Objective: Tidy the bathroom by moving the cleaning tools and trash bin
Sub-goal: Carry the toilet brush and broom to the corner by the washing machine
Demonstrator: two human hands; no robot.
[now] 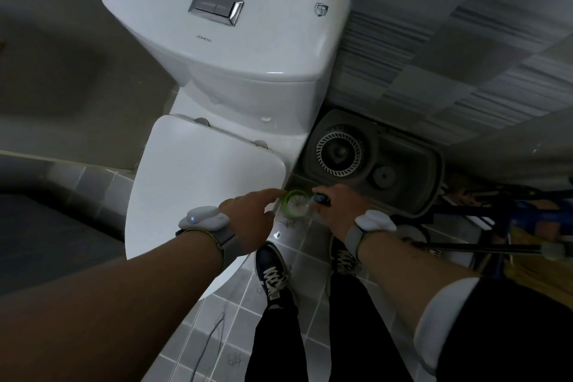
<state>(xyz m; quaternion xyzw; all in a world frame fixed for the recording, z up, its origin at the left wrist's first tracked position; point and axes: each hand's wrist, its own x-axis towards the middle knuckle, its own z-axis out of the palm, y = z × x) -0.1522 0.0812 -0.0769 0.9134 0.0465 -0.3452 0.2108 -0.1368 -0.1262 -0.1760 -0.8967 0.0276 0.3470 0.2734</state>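
A: Hand status?
B: Right hand [336,206] grips the brush handle [321,198]; left hand [251,214], fingers extended, touches the green holder [293,202] on the floor between toilet [198,183] and mop bucket [403,170].
A: Hazard?
B: Likely tipping the holder; an off-centre pull would cause it.

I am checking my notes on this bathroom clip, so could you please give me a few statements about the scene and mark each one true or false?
1. The white toilet seat lid is closed. True.
2. The grey plastic mop bucket stands to the left of the toilet. False: it stands to its right, against the striped tiled wall.
3. The right hand grips a dark handle. True.
4. The left hand rests on the chrome flush button. False: it reaches to the round green-rimmed brush holder on the floor.
5. The person wears shoes. True.
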